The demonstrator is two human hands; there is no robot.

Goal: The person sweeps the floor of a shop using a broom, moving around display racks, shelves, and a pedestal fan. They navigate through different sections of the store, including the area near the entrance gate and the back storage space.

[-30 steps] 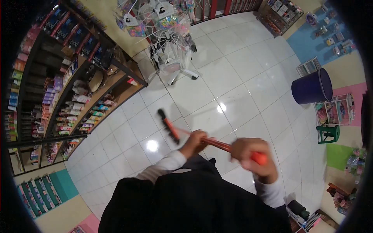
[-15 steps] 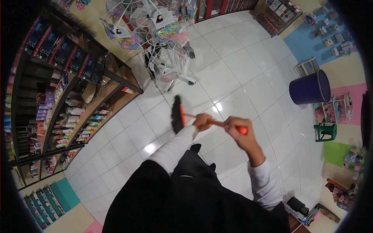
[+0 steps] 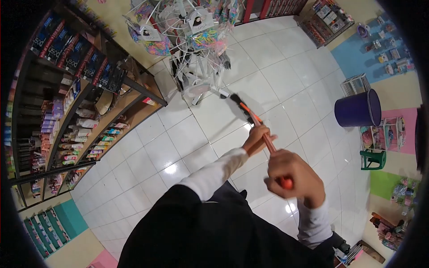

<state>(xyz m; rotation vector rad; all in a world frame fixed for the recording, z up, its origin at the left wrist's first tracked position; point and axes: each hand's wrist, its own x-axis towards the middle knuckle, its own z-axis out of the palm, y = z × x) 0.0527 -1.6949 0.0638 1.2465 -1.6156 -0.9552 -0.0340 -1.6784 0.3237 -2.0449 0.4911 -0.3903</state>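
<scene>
Both my hands grip an orange-handled broom (image 3: 271, 146) that slants away across the white tiled floor. My left hand (image 3: 257, 140) wraps round the lower handle, close above the broom head. Nearer to me, my right hand (image 3: 295, 175) is closed round the top end, where a round orange-red tip pokes out below the fingers; this hand is slightly blurred. The dark bristles (image 3: 235, 99) lie by the wheeled foot of a white wire display rack (image 3: 199, 87), which carries colourful hanging packets.
Stocked shelves (image 3: 114, 114) curve along the left side. To the right stand a purple bin (image 3: 357, 109), a green stool (image 3: 373, 160) and a small white rack (image 3: 392, 134). A low display case (image 3: 324, 20) is at the back right, beside red railings (image 3: 281, 9).
The broom head has swung forward and right, from left of my hands to near the rack's foot. My left hand moved right; my right hand came lower and closer to me.
</scene>
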